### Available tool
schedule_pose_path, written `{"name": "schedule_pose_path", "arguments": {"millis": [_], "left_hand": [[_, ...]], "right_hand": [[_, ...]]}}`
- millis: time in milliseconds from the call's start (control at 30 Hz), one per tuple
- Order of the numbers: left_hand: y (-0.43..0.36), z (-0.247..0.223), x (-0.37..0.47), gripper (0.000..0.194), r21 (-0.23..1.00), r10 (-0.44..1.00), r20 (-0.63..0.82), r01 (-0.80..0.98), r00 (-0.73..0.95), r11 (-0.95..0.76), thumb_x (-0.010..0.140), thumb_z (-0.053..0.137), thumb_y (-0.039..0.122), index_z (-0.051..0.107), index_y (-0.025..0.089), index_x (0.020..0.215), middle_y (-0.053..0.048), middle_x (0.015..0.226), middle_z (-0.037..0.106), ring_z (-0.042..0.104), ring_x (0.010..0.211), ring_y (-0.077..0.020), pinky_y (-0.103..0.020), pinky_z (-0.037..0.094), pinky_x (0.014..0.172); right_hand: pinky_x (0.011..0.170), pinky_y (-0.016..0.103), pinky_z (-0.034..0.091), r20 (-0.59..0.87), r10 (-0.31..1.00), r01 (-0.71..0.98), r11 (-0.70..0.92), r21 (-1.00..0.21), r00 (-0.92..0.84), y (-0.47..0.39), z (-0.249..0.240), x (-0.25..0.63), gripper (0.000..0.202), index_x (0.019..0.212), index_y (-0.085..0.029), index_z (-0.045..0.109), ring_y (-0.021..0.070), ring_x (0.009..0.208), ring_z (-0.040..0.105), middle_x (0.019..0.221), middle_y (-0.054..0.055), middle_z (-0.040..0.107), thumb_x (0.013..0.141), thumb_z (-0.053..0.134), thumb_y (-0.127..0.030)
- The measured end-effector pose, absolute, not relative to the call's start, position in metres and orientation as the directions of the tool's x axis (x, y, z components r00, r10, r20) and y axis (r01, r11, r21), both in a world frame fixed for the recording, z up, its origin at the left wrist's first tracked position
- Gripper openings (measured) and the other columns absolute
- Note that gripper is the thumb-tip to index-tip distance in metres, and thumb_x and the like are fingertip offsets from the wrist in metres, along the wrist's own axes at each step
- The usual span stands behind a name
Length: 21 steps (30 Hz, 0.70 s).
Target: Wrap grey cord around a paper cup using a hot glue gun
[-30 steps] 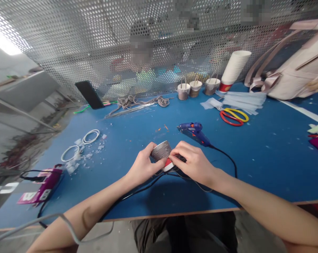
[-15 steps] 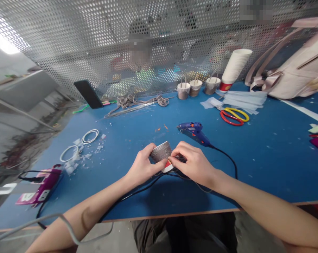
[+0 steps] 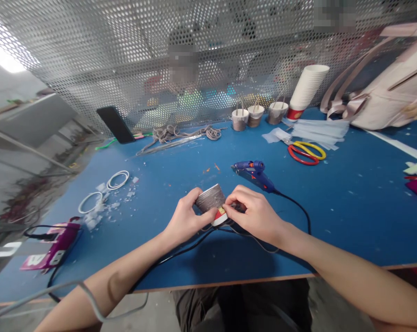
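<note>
A small paper cup [image 3: 211, 197], tilted and wrapped in grey cord, has its red and white end showing. My left hand [image 3: 189, 214] grips it from the left, thumb in front. My right hand [image 3: 252, 210] is pinched against the cup's right side; the grey cord seems to be between thumb and fingers, and a thin strand hangs below. Beyond my right hand a blue glue gun [image 3: 253, 173] lies on its side, its black cable running right and down. Grey cord [image 3: 170, 133] lies in a loose tangle at the back of the blue table [image 3: 160, 184].
Cord-wrapped cups [image 3: 240, 119], stacked white cups [image 3: 308, 87], red and yellow scissors [image 3: 305, 153], translucent strips [image 3: 319, 130] and a pale bag [image 3: 384, 92] stand or lie at back right. Leftward are a phone [image 3: 116, 124], white rings [image 3: 117, 180], scraps and a purple power strip [image 3: 52, 244].
The cup has turned slightly in my left hand, showing more of its yellow and red print. My right hand stays pinched beside it.
</note>
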<state>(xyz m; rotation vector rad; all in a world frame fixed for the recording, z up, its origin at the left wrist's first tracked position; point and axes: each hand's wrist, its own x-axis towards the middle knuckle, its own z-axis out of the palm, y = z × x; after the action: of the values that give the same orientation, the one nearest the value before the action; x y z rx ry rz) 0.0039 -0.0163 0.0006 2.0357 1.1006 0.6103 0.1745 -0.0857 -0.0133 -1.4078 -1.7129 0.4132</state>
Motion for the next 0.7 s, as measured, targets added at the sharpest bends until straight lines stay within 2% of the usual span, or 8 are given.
{"name": "schedule_pose_path", "arguments": {"millis": [700], "left_hand": [[-0.0134,-0.0027,-0.0002,0.019,0.786,0.823,0.123,0.451,0.555,-0.422,0.068,0.059,0.032,0.047,0.018,0.074,0.003,0.069,0.043,0.041,0.063,-0.0108,-0.024,0.036,0.059]], "right_hand": [[0.055,0.024,0.039,0.372,0.928,0.573,0.286,-0.768,0.036,-0.0818,-0.0148,0.1785,0.015,0.068,-0.019,0.058,0.0104,0.060,0.050,0.069,-0.002,0.054,0.082,0.058,-0.014]]}}
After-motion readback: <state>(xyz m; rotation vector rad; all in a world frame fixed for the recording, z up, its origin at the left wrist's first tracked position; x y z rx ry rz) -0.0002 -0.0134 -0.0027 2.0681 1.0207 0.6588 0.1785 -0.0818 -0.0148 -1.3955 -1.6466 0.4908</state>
